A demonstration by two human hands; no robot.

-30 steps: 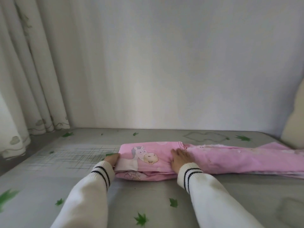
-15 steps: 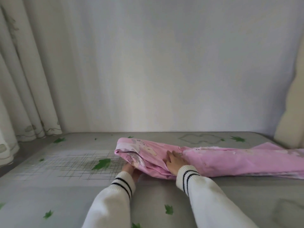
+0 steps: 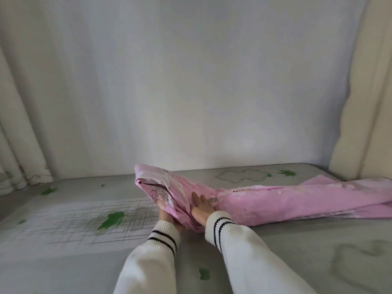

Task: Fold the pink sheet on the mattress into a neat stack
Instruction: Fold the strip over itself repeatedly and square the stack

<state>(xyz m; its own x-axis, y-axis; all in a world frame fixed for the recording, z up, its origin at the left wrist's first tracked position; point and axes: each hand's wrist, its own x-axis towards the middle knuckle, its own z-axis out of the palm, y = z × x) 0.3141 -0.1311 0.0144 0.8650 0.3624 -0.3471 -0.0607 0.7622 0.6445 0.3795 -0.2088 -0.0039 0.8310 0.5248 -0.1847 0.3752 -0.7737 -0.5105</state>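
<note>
Sheet [image 3: 275, 201], pink, stretched long across the grey mattress [image 3: 297, 251], right end trailing toward the cream cushion [image 3: 360, 124], left end lifted and curling over. Left hand [image 3: 167, 215] tucked under that raised end, gripping the fold from below, fingers mostly hidden in cloth. Right hand [image 3: 202, 206] just right of it, fingers straight and spread, pressing flat on the sheet. White sleeves [image 3: 244, 251] with black cuff stripes. Curtain [image 3: 19, 145] far left of the sheet, pale wall [image 3: 169, 81] behind.

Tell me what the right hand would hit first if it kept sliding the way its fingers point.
Only more of the pink sheet: the right hand lies flat on it, fingers pointing away.
</note>
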